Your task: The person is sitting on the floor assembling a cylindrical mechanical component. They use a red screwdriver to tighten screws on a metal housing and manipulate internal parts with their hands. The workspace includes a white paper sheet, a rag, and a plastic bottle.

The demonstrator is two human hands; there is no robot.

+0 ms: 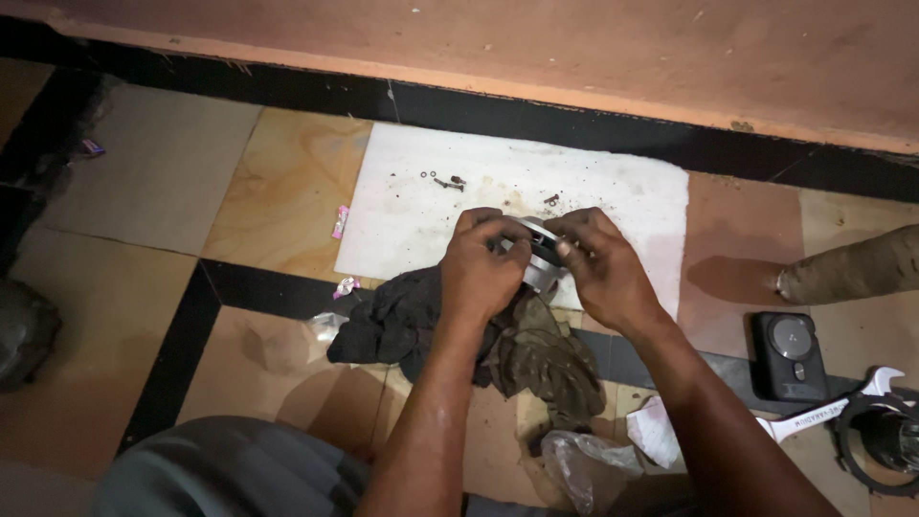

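Two hands, left hand point(483, 263) and right hand point(598, 263), clasp a round metal part point(538, 251) between curled fingers above a dark rag point(459, 321); wiping seems underway, and turning it needs firm grip.

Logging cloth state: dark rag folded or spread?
Neither: the dark rag lies crumpled in a heap on the floor, under both hands.

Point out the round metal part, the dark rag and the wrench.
round metal part point(538, 251), head view, on its silver rim between the hands
dark rag point(392, 321), head view, on its left folds
wrench point(831, 410), head view, on its handle
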